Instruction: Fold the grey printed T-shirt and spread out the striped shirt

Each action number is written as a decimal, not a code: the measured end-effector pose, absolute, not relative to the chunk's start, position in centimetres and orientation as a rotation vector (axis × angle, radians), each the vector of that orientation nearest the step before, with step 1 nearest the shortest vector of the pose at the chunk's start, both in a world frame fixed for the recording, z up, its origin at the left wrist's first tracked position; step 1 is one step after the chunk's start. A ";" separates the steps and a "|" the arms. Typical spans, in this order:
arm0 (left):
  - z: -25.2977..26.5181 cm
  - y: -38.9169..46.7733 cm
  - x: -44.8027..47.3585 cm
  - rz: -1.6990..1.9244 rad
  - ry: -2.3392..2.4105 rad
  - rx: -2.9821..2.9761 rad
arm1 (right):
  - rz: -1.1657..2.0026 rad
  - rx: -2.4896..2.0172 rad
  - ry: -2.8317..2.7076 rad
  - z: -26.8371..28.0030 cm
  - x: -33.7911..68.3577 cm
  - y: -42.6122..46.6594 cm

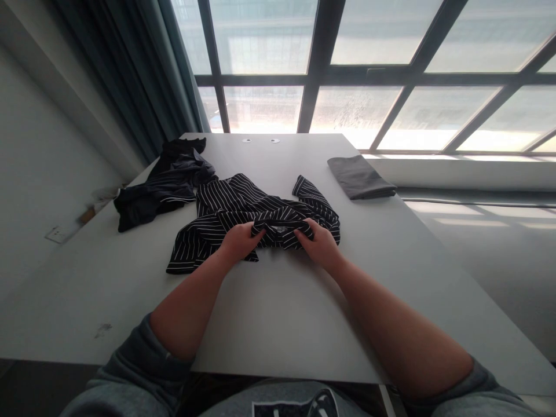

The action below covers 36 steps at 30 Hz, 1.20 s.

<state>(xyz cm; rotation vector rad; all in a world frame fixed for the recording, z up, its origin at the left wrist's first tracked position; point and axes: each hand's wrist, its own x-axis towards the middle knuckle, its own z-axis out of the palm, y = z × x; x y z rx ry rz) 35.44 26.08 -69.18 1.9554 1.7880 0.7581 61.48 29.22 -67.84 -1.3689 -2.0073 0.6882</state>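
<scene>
A black shirt with white stripes lies spread and rumpled across the middle of the white table. Its collar edge, nearest me, is pinched at two spots. My left hand grips the left side of that edge, thumb on top. On the other side, my right hand holds the edge between thumb and fingers. Between the hands the edge is stretched and slightly raised, with a small gap showing. One sleeve reaches out to the lower left; the other bends up at the right.
Dark crumpled clothes lie at the table's left edge. A folded grey cloth rests near the right edge. The white table runs up to a large window. A dark curtain hangs at the left, above a wall socket.
</scene>
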 end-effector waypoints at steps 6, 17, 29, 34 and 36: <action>-70.2 26.3 34.9 0.911 1.846 1.920 | 0.732 -1.360 -2.003 -68.8 62.0 30.0; -70.9 26.7 34.6 1.051 1.682 1.769 | 0.610 -1.429 -2.043 -69.3 62.3 30.7; -70.7 26.9 35.1 1.198 1.493 1.488 | 0.667 -1.297 -1.837 -70.8 62.8 31.3; -70.5 26.8 35.4 1.144 1.480 1.561 | 0.864 -1.254 -1.847 -71.0 62.4 31.4; -70.3 26.7 35.5 1.084 1.458 1.613 | 0.899 -1.269 -1.847 -71.0 62.3 31.3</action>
